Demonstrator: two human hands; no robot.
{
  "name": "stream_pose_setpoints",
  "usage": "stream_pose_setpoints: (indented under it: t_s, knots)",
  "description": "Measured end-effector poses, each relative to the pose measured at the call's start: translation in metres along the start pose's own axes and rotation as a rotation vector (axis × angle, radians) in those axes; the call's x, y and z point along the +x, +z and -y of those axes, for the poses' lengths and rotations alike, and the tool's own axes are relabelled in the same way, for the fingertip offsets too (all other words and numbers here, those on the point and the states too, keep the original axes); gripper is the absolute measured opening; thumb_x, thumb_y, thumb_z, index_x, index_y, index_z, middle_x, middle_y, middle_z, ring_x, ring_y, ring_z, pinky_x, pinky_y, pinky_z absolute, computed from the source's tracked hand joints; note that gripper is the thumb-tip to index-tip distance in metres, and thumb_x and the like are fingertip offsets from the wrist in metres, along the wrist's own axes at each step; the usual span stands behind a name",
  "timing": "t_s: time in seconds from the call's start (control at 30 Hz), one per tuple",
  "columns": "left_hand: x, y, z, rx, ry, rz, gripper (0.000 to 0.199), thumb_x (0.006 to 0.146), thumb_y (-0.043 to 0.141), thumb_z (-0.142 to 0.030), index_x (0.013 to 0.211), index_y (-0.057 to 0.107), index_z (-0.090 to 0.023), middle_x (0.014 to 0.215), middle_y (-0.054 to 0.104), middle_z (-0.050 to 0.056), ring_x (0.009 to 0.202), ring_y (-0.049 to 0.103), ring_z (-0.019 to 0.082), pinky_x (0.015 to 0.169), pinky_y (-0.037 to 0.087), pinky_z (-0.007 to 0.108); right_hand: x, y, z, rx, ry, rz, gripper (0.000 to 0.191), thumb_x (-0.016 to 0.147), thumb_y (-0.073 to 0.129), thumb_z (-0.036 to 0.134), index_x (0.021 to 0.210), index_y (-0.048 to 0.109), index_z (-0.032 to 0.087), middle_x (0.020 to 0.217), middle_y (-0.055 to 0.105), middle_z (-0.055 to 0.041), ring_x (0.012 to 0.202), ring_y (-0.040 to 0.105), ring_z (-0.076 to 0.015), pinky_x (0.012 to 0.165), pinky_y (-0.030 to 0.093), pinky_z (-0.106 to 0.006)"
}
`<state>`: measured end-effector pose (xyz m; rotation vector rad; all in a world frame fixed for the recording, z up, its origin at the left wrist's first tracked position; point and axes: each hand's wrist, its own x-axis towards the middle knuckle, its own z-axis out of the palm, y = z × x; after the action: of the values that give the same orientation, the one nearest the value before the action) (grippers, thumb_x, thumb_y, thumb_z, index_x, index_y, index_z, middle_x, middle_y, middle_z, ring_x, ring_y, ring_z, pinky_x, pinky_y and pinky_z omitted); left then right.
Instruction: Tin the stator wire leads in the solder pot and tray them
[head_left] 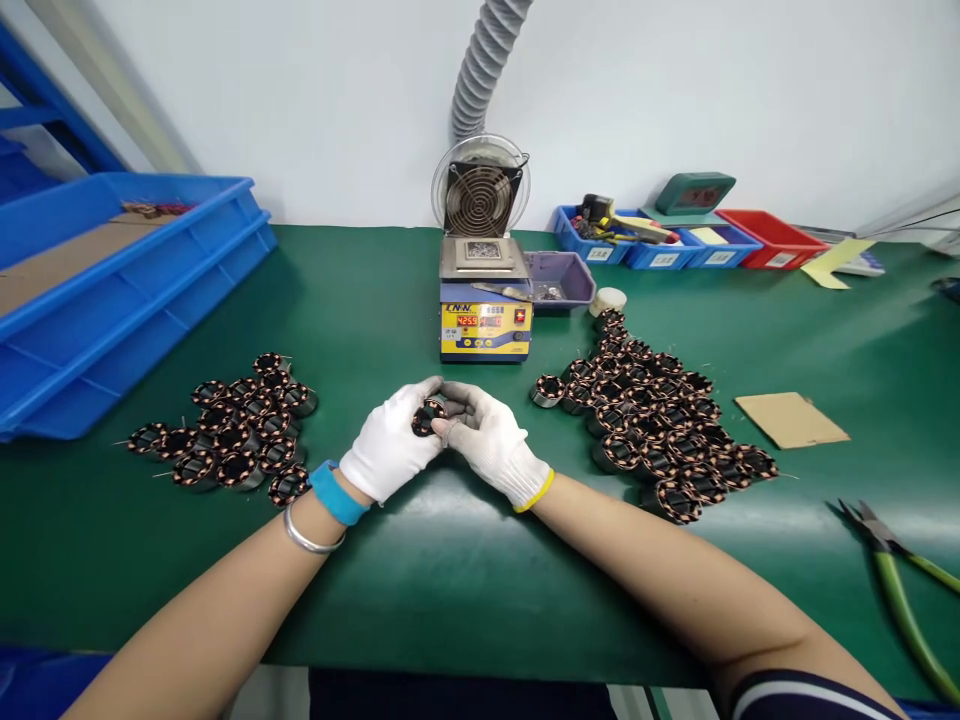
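Near the middle of the green table, my gloved left hand (394,440) is wrapped round a black ring-shaped coil part (425,417) with copper windings. My right hand (487,440), also gloved, has its thumb and fingers closed on the right side of the same part. Just beyond my hands stands a yellow and blue heating unit (486,325) with a metal top. A group of similar coil parts (238,468) sits to the left, and a larger group (660,410) to the right.
Blue crate (202,235) at left; purple tray (577,275) beside the heater. Small blue bins (660,255) and a red bin (776,240) line the back right. A cardboard piece (793,420) and green-handled cutters (896,580) lie right. A grey hose (484,75) hangs above the fan.
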<state>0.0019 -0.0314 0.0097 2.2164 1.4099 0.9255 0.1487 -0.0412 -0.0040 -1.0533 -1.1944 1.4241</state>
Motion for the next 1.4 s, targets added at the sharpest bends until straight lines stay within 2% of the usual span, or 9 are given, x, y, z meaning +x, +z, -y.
stream_pose_setpoints:
  t_s: [0.23, 0.37, 0.53, 0.7, 0.83, 1.0, 1.17, 1.3, 1.4]
  knots:
    - [0.002, 0.004, -0.006, -0.024, -0.108, 0.007, 0.058, 0.071, 0.054, -0.023, 0.128, 0.052, -0.016, 0.125, 0.063, 0.008, 0.110, 0.062, 0.023, 0.098, 0.048, 0.034, -0.002, -0.006, 0.001, -0.458, -0.298, -0.148, 0.047, 0.070, 0.067, 0.028, 0.115, 0.061, 0.020, 0.111, 0.063, -0.0072, 0.102, 0.060, -0.0224, 0.093, 0.050, -0.039]
    - [0.004, -0.007, -0.006, -0.073, -0.235, 0.082, 0.027, 0.074, 0.052, -0.028, 0.094, 0.067, -0.017, 0.086, 0.073, 0.007, 0.073, 0.068, 0.021, 0.070, 0.054, 0.031, 0.000, -0.012, 0.003, -0.504, -0.347, -0.179, 0.047, 0.071, 0.065, 0.032, 0.116, 0.060, 0.019, 0.110, 0.062, -0.0078, 0.100, 0.060, -0.0219, 0.090, 0.051, -0.037]
    - [0.005, -0.035, -0.006, -0.558, -0.405, 0.205, 0.019, 0.071, 0.055, -0.034, 0.069, 0.062, -0.016, 0.049, 0.060, 0.001, 0.034, 0.046, 0.012, 0.036, 0.035, 0.023, 0.007, -0.015, 0.001, -0.381, -0.283, -0.210, 0.051, 0.070, 0.066, 0.035, 0.116, 0.059, 0.015, 0.108, 0.063, -0.0091, 0.088, 0.063, -0.0191, 0.083, 0.054, -0.035]
    - [0.003, -0.033, -0.010, -0.613, -0.334, -0.125, 0.030, 0.076, 0.054, -0.045, 0.078, 0.058, -0.016, 0.060, 0.062, 0.001, 0.045, 0.050, 0.011, 0.042, 0.037, 0.022, 0.008, -0.013, 0.001, -0.270, -0.215, -0.213, 0.054, 0.067, 0.068, 0.035, 0.116, 0.058, 0.014, 0.108, 0.064, -0.0099, 0.084, 0.063, -0.0185, 0.081, 0.055, -0.036]
    - [0.001, -0.019, -0.018, -0.428, -0.299, -0.058, 0.023, 0.076, 0.058, -0.039, 0.069, 0.057, -0.018, 0.058, 0.059, -0.001, 0.050, 0.049, 0.010, 0.046, 0.038, 0.021, 0.006, -0.010, 0.005, -0.181, -0.137, -0.136, 0.050, 0.067, 0.069, 0.033, 0.113, 0.060, 0.016, 0.101, 0.066, -0.0074, 0.081, 0.063, -0.0178, 0.077, 0.055, -0.034]
    - [-0.002, -0.031, -0.017, -0.731, -0.357, -0.006, 0.022, 0.072, 0.056, -0.031, 0.056, 0.050, -0.019, 0.042, 0.051, -0.002, 0.034, 0.040, 0.009, 0.034, 0.027, 0.022, 0.008, -0.009, 0.012, -0.019, -0.057, -0.131, 0.046, 0.065, 0.070, 0.035, 0.106, 0.061, 0.015, 0.094, 0.067, -0.0057, 0.073, 0.061, -0.0156, 0.071, 0.053, -0.032]
    - [0.000, -0.030, -0.012, -0.870, -0.403, -0.143, 0.014, 0.066, 0.059, -0.026, 0.059, 0.052, -0.017, 0.049, 0.055, -0.001, 0.038, 0.045, 0.009, 0.035, 0.030, 0.020, 0.012, -0.015, 0.010, 0.100, -0.015, -0.118, 0.049, 0.068, 0.068, 0.043, 0.107, 0.063, 0.014, 0.077, 0.064, -0.0017, 0.071, 0.058, -0.0138, 0.073, 0.050, -0.031]
    - [0.001, -0.016, -0.021, -1.099, -0.605, 0.073, 0.044, 0.056, 0.068, -0.017, 0.098, 0.058, -0.015, 0.089, 0.068, 0.004, 0.070, 0.064, 0.015, 0.051, 0.047, 0.022, 0.013, -0.014, 0.008, 0.146, -0.069, -0.062, 0.051, 0.066, 0.071, 0.042, 0.109, 0.063, 0.016, 0.097, 0.068, -0.0048, 0.085, 0.062, -0.0166, 0.083, 0.050, -0.032]
    - [0.000, -0.011, -0.027, -1.236, -0.641, 0.252, 0.051, 0.056, 0.073, -0.014, 0.105, 0.058, -0.016, 0.092, 0.066, 0.004, 0.081, 0.063, 0.016, 0.064, 0.051, 0.025, 0.012, -0.011, 0.009, 0.164, -0.096, 0.006, 0.054, 0.065, 0.074, 0.042, 0.111, 0.062, 0.018, 0.114, 0.066, -0.0063, 0.106, 0.060, -0.0208, 0.098, 0.046, -0.035]
